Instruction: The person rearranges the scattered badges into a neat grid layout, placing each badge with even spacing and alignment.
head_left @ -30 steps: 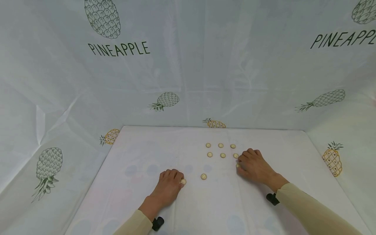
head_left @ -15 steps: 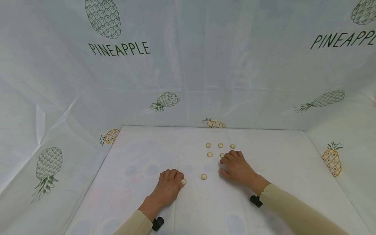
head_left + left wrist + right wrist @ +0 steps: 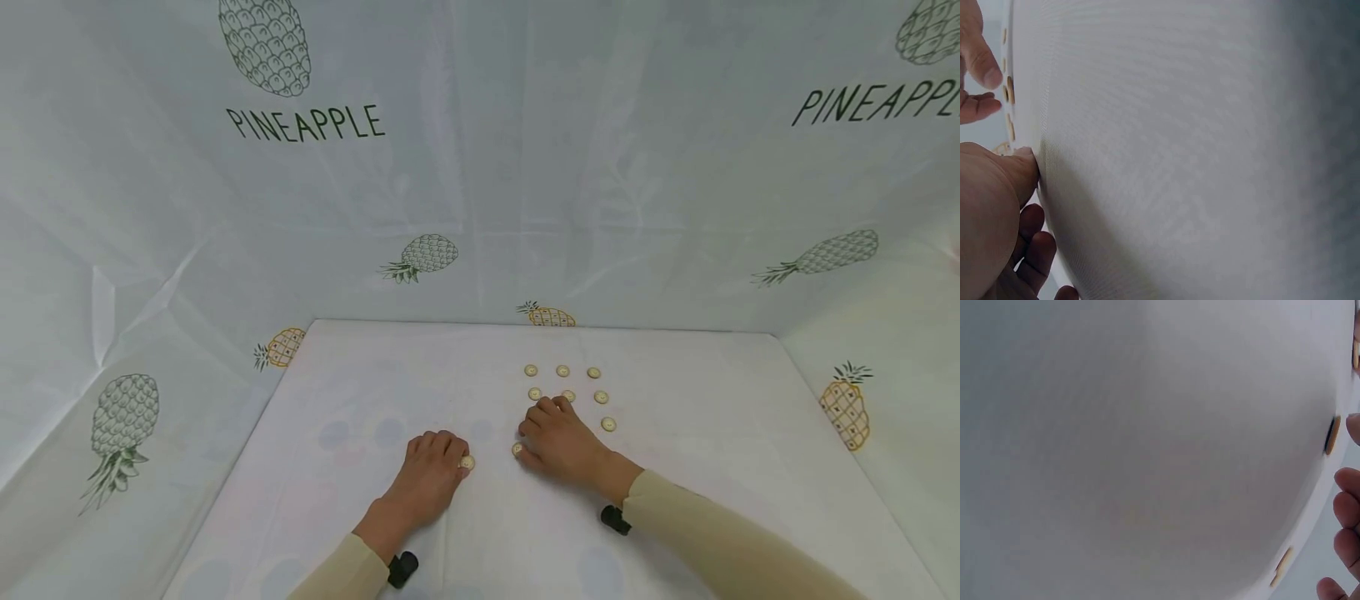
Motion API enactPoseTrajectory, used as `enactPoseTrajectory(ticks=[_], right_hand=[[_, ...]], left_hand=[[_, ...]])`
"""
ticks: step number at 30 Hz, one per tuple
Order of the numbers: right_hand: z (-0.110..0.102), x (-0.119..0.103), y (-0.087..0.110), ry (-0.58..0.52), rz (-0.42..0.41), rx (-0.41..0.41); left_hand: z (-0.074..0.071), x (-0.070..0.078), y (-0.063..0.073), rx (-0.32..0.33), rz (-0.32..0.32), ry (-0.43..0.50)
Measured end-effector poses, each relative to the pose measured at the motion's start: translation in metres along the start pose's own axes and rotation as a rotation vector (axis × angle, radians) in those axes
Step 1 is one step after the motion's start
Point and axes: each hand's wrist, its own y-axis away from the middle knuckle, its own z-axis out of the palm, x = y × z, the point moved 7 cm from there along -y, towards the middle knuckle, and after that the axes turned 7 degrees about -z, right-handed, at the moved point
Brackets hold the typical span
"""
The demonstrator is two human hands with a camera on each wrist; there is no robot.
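My left hand rests low on the white-covered table, its thumb and forefinger pinching a round wooden disc with small marks on its face. In the left wrist view, the left thumb hides most of the grip. My right hand reaches over the table's middle, thumb and fingers spread on either side of a second wooden disc. In the right wrist view, its fingertips stand a little apart from a disc lying flat on the cloth.
Beyond the right hand lie several more discs: a back row, a row before it including one disc, and a single disc to the right. A pineapple-print sheet rises behind and beside the table.
My right hand let go of the single disc at the right and moved left and slightly nearer, to the disc in the middle. My left hand has stayed still with its disc.
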Motion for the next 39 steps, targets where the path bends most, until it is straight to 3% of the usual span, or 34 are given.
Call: enactPoseTrajectory(ticks=[9, 17, 29, 39], right_hand=[[0.0072, -0.007, -0.0025, 0.036, -0.017, 0.0], [0.0059, -0.0073, 0.0005, -0.039, -0.041, -0.018], [0.0033, -0.0051, 0.0025, 0.059, -0.006, -0.01], [0.0077, -0.0039, 0.0054, -0.024, -0.027, -0.034]], left_hand=[[-0.0003, 0.0, -0.0001, 0.008, 0.006, -0.009], [-0.0009, 0.0008, 0.0007, 0.012, 0.017, -0.013], [0.001, -0.0002, -0.0002, 0.015, 0.014, -0.011], [-0.003, 0.0016, 0.0009, 0.026, 0.024, 0.005]])
